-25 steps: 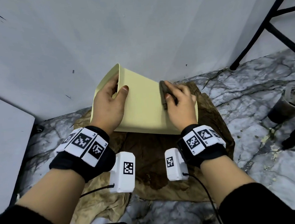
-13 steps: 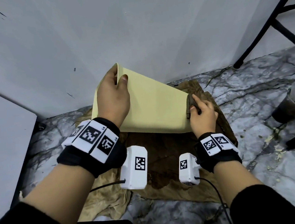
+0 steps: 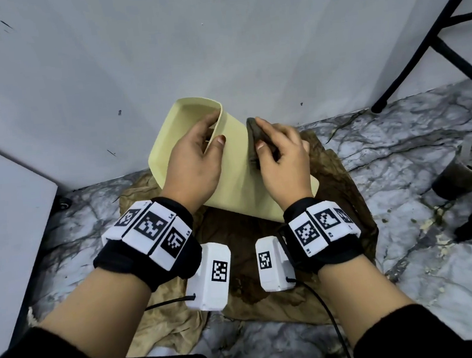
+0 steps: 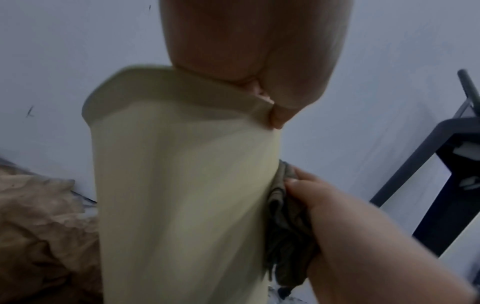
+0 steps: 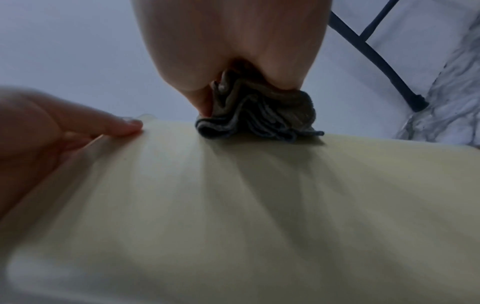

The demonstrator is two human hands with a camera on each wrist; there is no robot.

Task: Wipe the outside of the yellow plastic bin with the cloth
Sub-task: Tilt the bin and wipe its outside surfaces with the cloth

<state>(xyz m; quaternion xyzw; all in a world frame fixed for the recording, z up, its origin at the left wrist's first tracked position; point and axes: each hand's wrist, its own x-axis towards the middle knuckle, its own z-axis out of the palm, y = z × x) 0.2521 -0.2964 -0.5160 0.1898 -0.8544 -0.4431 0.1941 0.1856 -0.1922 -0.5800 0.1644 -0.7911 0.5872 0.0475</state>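
The pale yellow plastic bin (image 3: pixel 240 175) lies tilted on its side over a brown sheet, its open mouth toward the wall. My left hand (image 3: pixel 196 159) grips the bin's rim (image 4: pixel 182 82), fingers inside and thumb on the outer wall. My right hand (image 3: pixel 281 157) holds a bunched dark grey cloth (image 3: pixel 257 137) and presses it against the bin's upper outer wall near the rim. The right wrist view shows the cloth (image 5: pixel 257 117) squeezed between my fingers on the yellow surface (image 5: pixel 233 205). From the left wrist the cloth (image 4: pixel 285 226) sits on the bin's right side.
A stained brown sheet (image 3: pixel 263 247) covers the marble floor (image 3: pixel 422 262) under the bin. The white wall (image 3: pixel 218 52) stands right behind it. Black metal frame legs (image 3: pixel 407 58) rise at the right, beside a dark cup (image 3: pixel 462 170). A white panel (image 3: pixel 5 227) stands at the left.
My right hand has slid the cloth from the bin's lower right end up toward the rim, close to the left hand. The bin has turned, showing more of its open mouth.
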